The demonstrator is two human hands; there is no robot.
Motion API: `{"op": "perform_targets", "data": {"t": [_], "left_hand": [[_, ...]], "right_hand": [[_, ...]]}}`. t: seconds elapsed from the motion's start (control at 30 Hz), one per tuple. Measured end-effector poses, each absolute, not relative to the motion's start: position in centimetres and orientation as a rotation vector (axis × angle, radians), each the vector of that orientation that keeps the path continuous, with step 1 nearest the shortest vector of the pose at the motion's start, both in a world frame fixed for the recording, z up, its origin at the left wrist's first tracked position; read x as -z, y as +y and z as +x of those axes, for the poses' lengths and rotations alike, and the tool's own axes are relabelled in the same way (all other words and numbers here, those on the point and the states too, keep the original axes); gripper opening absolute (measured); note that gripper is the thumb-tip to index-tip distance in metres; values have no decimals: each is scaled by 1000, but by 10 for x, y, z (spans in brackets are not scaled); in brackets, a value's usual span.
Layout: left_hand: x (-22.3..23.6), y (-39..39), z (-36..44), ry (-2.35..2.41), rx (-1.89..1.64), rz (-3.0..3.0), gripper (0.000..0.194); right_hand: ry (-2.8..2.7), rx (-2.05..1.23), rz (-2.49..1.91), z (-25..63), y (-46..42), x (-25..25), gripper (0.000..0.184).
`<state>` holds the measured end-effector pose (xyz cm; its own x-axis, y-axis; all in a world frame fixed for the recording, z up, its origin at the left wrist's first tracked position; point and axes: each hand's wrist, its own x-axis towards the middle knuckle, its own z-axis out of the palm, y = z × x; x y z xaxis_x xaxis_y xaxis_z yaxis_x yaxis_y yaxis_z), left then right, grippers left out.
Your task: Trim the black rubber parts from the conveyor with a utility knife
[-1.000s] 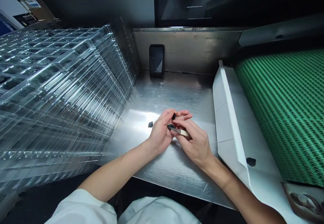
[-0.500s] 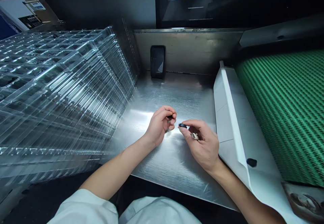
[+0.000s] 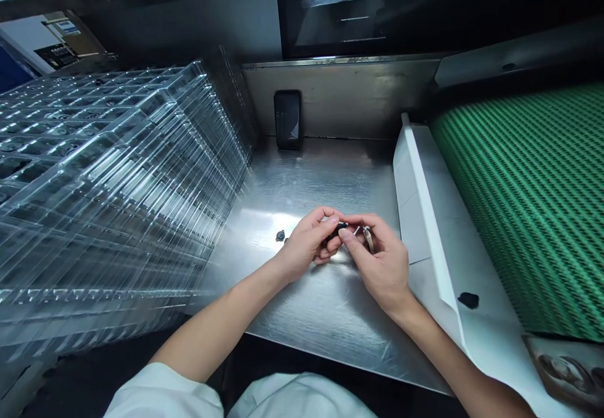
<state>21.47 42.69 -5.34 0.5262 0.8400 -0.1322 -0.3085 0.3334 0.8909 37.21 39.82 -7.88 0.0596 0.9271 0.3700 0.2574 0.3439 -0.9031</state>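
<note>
My left hand [image 3: 306, 245] and my right hand [image 3: 380, 264] meet over the steel worktop [image 3: 325, 305], fingertips pinched together on a small black part [image 3: 338, 229]. A thin metal tool [image 3: 367, 239] sticks up between the fingers of my right hand. Another small dark round part [image 3: 280, 236] lies on the steel just left of my left hand, apart from it.
A tall leaning stack of clear plastic trays [image 3: 108, 185] fills the left side. A black phone [image 3: 287, 119] stands against the back wall. At the right run a white chute [image 3: 434, 248] with a small black part [image 3: 469, 299] on it and a green conveyor belt [image 3: 533, 204].
Half a second ago my hands were apart, each pinching a small black piece. Now they have come together again, fingertips touching over the black part.
</note>
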Motion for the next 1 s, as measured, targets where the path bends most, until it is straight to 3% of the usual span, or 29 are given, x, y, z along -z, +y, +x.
{"op": "perform_targets", "data": {"t": [0.33, 0.53, 1.0], "left_hand": [[57, 428, 216, 663, -858, 1120, 41], [62, 426, 217, 642, -901, 1190, 35], [52, 420, 216, 552, -896, 1104, 31]], "right_hand": [[-1409, -617, -1164, 371, 396, 76, 26], [-1363, -750, -1163, 372, 397, 79, 33], [-1458, -698, -1152, 375, 400, 79, 33]]}}
